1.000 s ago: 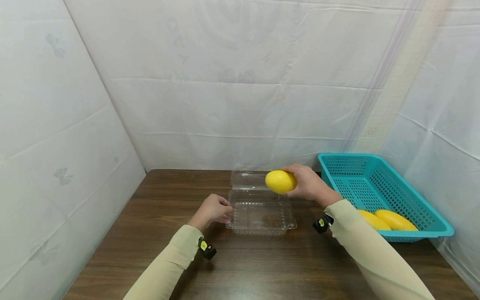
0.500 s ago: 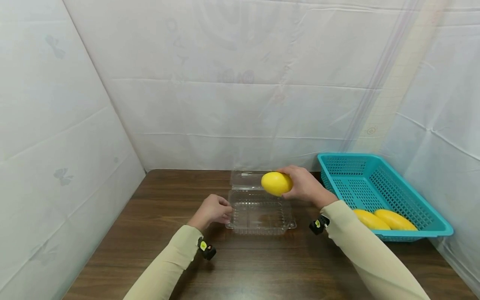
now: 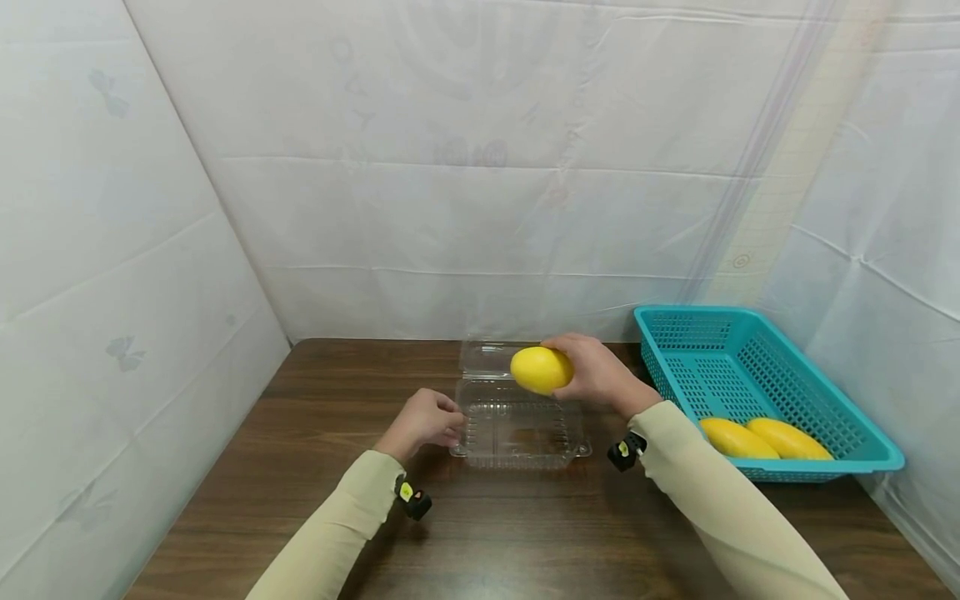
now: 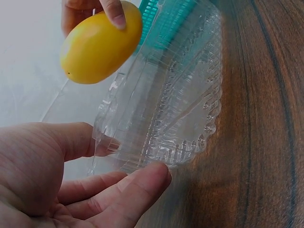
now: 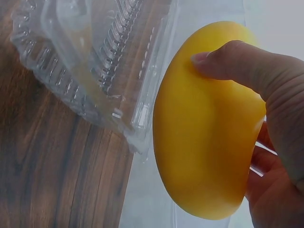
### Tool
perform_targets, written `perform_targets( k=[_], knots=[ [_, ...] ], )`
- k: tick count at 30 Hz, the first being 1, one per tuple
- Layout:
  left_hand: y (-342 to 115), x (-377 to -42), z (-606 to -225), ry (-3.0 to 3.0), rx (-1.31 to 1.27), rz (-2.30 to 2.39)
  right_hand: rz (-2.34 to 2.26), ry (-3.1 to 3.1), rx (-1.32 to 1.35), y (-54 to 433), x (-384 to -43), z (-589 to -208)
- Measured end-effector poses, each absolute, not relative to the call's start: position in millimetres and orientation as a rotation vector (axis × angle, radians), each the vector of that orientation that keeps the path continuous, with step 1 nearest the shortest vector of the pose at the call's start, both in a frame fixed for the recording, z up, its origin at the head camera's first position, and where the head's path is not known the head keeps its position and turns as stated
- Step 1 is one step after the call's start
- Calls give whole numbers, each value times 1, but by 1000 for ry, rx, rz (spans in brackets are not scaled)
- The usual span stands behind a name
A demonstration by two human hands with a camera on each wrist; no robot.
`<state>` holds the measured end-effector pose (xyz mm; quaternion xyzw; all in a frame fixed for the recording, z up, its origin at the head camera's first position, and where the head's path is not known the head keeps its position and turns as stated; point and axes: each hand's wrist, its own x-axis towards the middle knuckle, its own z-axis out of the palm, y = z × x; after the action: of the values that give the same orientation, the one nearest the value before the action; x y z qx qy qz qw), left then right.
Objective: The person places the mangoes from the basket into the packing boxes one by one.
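Note:
A smooth yellow mango [image 3: 542, 370] is in my right hand [image 3: 596, 375], raised over the back of a clear plastic clamshell box [image 3: 517, 458]. In the right wrist view the thumb lies across the mango [image 5: 204, 142] while the other fingers curl behind it. The box stands on the table with its lid [image 3: 491, 358] folded back towards the wall. My left hand [image 3: 426, 421] grips the left side wall of the box. In the left wrist view its thumb [image 4: 78, 140] is at the rim and its fingers are around the outside of the wall.
To the right stands a turquoise plastic basket [image 3: 678, 392] with two more yellow mangoes [image 3: 787, 439] at its near end. White sheeting [image 3: 420, 225] hangs behind and at both sides of the brown wooden table [image 3: 352, 375].
My right hand has carried the mango a little to the left and slightly lower, over the box. My left hand and the box have stayed in place.

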<state>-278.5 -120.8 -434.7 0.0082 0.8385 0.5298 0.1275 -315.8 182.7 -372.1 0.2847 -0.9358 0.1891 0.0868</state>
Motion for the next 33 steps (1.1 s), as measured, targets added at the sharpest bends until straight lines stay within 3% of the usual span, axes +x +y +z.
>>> perform_targets(
  k=[33],
  knots=[
    [-120,-279,-437,2447,-13,1523,528,-2817,958,146,-322,-387]
  ],
)
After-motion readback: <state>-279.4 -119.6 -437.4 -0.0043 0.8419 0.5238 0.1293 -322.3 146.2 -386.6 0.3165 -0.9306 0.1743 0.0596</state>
